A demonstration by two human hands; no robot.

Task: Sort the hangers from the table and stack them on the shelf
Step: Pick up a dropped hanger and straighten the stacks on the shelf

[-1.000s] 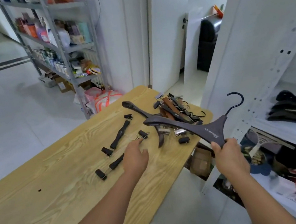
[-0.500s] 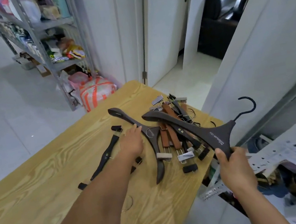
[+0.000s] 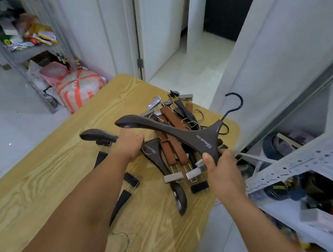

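Observation:
My right hand (image 3: 222, 171) grips one end of a dark brown coat hanger (image 3: 175, 132), which hangs above the pile with its black hook (image 3: 234, 102) pointing to the right. My left hand (image 3: 130, 145) rests on a second dark brown coat hanger (image 3: 160, 161) that lies on the wooden table (image 3: 41, 187), fingers curling round its middle. Under and behind them lies a pile of brown and black clip hangers (image 3: 175, 146) with metal clips. The white shelf (image 3: 300, 162) stands to the right of the table.
Two black clip hangers (image 3: 125, 188) lie on the table under my left forearm, and a loose metal hook (image 3: 119, 246) lies nearer me. A grey rack with goods (image 3: 19, 44) and a striped bag (image 3: 79, 89) stand at the back left. Clutter fills the lower right shelf.
My left hand has moved from the black clip hangers to the second dark coat hanger and closed on it. My right hand has brought its hanger in over the pile.

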